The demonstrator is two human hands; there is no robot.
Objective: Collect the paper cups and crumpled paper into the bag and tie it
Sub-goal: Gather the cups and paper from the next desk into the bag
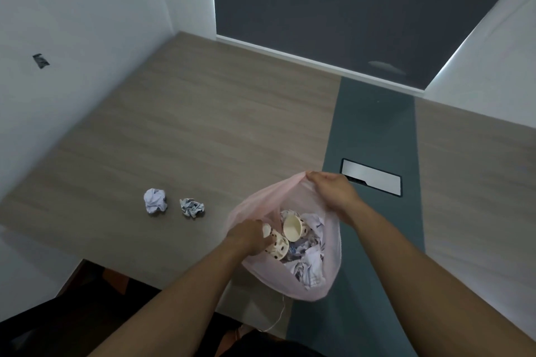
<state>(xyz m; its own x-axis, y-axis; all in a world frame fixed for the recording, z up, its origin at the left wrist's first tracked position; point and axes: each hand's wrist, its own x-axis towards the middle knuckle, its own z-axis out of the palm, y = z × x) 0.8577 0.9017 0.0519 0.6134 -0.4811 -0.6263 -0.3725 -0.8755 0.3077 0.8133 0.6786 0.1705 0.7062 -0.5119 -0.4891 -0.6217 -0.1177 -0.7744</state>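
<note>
A thin pink plastic bag (304,284) stands open on the table near its front edge. My right hand (333,191) pinches the bag's far rim and holds it up. My left hand (249,236) is at the bag's left rim, closed on a spotted paper cup (278,246) just inside the opening. Another paper cup (293,227) lies inside on its side, mouth toward me, among crumpled papers (310,266). Two crumpled paper balls lie on the table left of the bag: a white one (155,200) and a grey-printed one (192,207).
The wooden table (203,124) has a dark green strip (374,130) down its right part, with a metal cable hatch (372,177) just beyond the bag. White partition walls stand to the left and right, and a dark panel (348,9) at the back. A thin string (278,319) hangs near the front edge.
</note>
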